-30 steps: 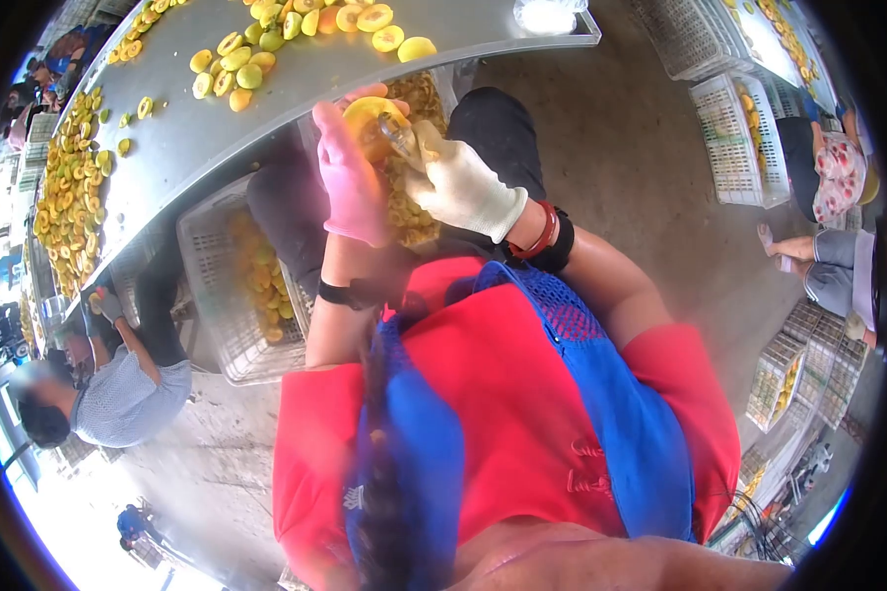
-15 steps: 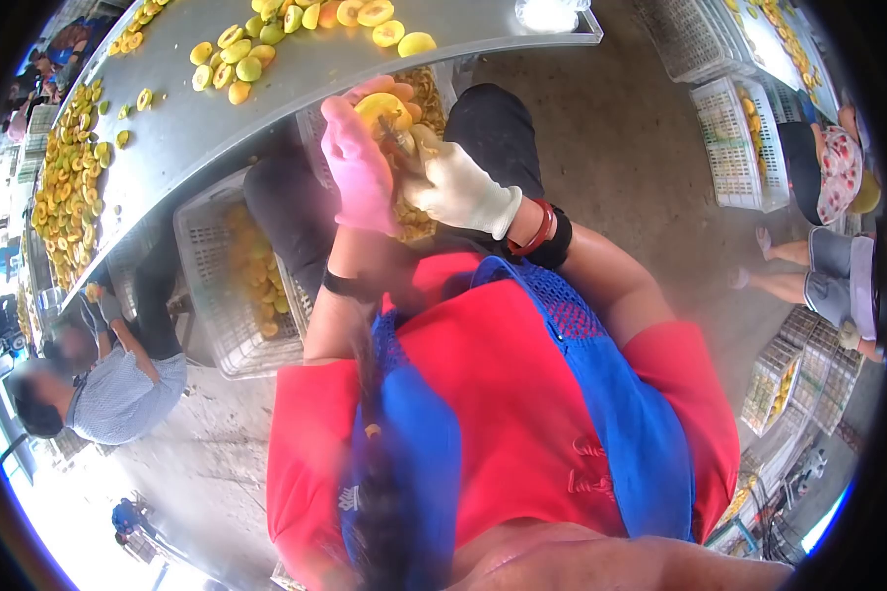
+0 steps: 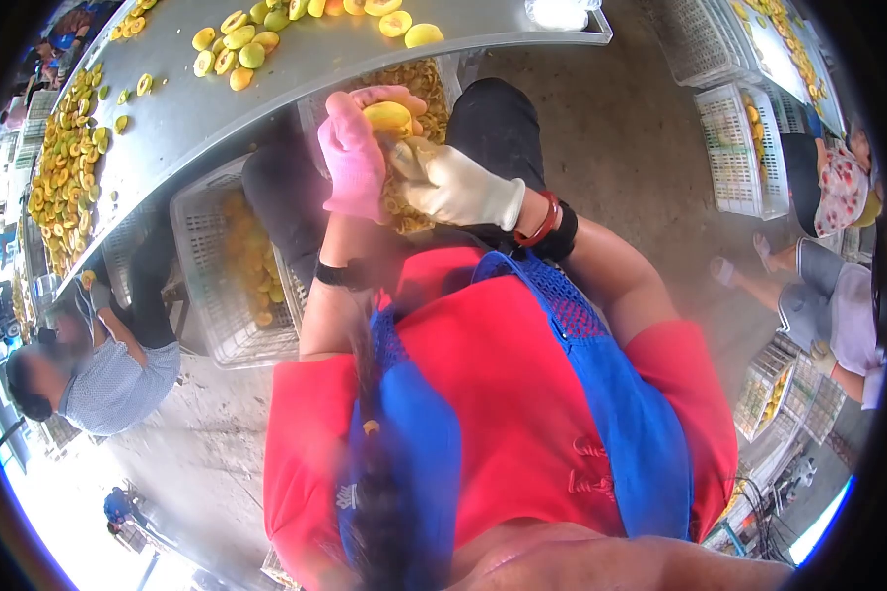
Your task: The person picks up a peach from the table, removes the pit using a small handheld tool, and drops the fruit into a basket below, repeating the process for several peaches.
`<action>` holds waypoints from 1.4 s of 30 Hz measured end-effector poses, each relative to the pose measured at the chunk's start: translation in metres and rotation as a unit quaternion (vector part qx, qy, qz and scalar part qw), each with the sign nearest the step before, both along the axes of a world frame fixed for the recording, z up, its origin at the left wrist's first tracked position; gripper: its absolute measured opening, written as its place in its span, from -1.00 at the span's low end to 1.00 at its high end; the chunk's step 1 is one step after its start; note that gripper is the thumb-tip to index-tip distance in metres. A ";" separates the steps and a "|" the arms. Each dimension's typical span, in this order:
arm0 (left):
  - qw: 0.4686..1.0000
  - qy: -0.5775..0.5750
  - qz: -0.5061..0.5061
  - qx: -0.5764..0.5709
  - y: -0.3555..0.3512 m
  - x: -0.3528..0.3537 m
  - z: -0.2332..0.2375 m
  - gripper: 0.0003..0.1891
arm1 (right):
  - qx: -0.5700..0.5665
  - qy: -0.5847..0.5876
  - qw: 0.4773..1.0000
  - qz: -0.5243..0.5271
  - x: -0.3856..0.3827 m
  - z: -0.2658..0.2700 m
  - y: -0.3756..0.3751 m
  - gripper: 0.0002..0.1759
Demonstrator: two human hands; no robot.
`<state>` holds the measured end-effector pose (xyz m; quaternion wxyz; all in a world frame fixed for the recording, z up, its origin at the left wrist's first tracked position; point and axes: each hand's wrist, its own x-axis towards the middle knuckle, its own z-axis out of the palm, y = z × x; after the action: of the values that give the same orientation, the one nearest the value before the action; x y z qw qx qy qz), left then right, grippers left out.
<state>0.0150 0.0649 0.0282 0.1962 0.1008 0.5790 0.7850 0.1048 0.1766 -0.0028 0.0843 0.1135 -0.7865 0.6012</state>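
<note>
My left hand point(image 3: 353, 153), in a pink glove, is closed around a yellow peach half point(image 3: 388, 119) and holds it above my lap. Close beside it is my right hand point(image 3: 461, 184) in a white glove, its fingers curled together near the peach's lower edge. What those fingers grip is hidden by the glove. Under both hands, between my knees, a container is filled with yellow-brown scraps point(image 3: 414, 77). Just beyond the hands, several halved peaches point(image 3: 251, 54) lie on the metal table point(image 3: 182, 118).
A white crate point(image 3: 195, 286) with peaches stands beside my left knee. A large heap of peach halves point(image 3: 66, 182) covers the table's left end. Further crates point(image 3: 739, 148) stand at the right. A co-worker point(image 3: 118, 389) sits at the left, and other people are at the right.
The peach half has turned in my left hand, now showing its smooth rounded side. My right hand has shifted slightly down; the dark tool seen at its fingers earlier is no longer clearly visible.
</note>
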 end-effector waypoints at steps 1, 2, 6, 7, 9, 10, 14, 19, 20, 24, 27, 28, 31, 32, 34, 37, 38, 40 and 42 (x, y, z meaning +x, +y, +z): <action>1.000 -0.002 0.000 -0.001 0.000 0.000 -0.001 -0.25 | -0.006 0.023 1.000 -0.002 -0.002 -0.007 -0.002 -0.80; 1.000 -0.004 0.000 -0.003 -0.001 0.000 -0.002 -0.25 | -0.012 0.045 0.999 -0.004 -0.004 -0.013 -0.004 -0.82; 0.998 -0.010 -0.054 0.028 -0.009 0.001 0.000 -0.29 | -0.203 -0.369 0.897 0.133 0.007 0.041 0.007 -0.92; 0.995 0.011 -0.091 0.032 -0.012 -0.002 -0.002 -0.29 | -0.227 -0.370 0.888 0.151 0.006 0.036 0.007 -0.93; 0.991 0.052 -0.113 0.045 -0.018 -0.005 -0.008 -0.28 | -0.274 -0.370 0.868 0.187 0.004 0.021 0.004 -0.95; 0.988 0.075 -0.123 0.052 -0.020 -0.007 -0.009 -0.28 | -0.275 -0.370 0.868 0.186 0.002 0.018 0.002 -0.95; 0.988 0.092 -0.106 -0.067 -0.032 -0.011 -0.001 0.13 | -0.303 -0.381 0.846 0.217 -0.001 0.012 -0.006 -0.91; 0.980 0.053 0.187 -0.038 -0.089 -0.053 -0.008 0.09 | -0.176 -0.138 0.968 0.112 0.004 -0.017 -0.036 -0.74; 0.945 0.150 0.246 -0.156 -0.115 -0.059 -0.008 0.04 | -0.136 -0.138 0.976 0.095 0.003 -0.018 -0.030 -0.71; 0.731 0.060 0.400 -0.550 -0.186 -0.067 0.018 -0.46 | 0.105 -0.301 0.944 0.088 -0.010 -0.041 -0.010 -0.58; 0.618 0.189 0.360 -0.673 -0.212 -0.088 -0.002 -0.44 | 0.198 -0.262 0.941 0.086 -0.009 -0.070 -0.010 -0.57; 0.619 0.221 0.369 -0.657 -0.200 -0.086 0.002 -0.44 | 0.181 -0.247 0.948 0.082 -0.007 -0.064 -0.012 -0.56; 0.800 0.193 0.239 -0.515 -0.142 -0.115 -0.017 -0.47 | 0.099 -0.305 0.946 0.045 -0.007 -0.051 -0.016 -0.59; 0.932 0.106 0.177 -0.297 -0.125 -0.136 -0.043 -0.56 | 0.067 -0.338 0.938 0.027 -0.009 -0.049 -0.015 -0.61; 0.831 0.256 0.111 -0.481 -0.060 -0.170 -0.071 -0.46 | 0.024 -0.305 0.952 0.004 -0.006 -0.057 -0.010 -0.65; 0.777 0.186 0.002 -0.601 0.044 -0.177 -0.058 -0.28 | 0.043 -0.243 0.967 -0.062 -0.002 -0.060 -0.001 -0.72; 0.778 0.148 -0.039 -0.609 0.068 -0.184 -0.062 -0.24 | 0.062 -0.221 0.969 -0.088 0.000 -0.060 0.002 -0.74; 0.775 0.108 -0.061 -0.619 0.105 -0.198 -0.084 -0.25 | 0.054 -0.211 0.970 -0.103 0.007 -0.061 0.009 -0.74; 0.763 0.101 -0.057 -0.636 0.124 -0.200 -0.097 -0.20 | 0.051 -0.184 0.975 -0.110 0.009 -0.067 0.018 -0.73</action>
<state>-0.1846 0.1893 -0.0686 0.1996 0.0640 0.9552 0.2090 0.1138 0.1941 -0.0699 -0.0023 -0.0825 -0.8260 0.5576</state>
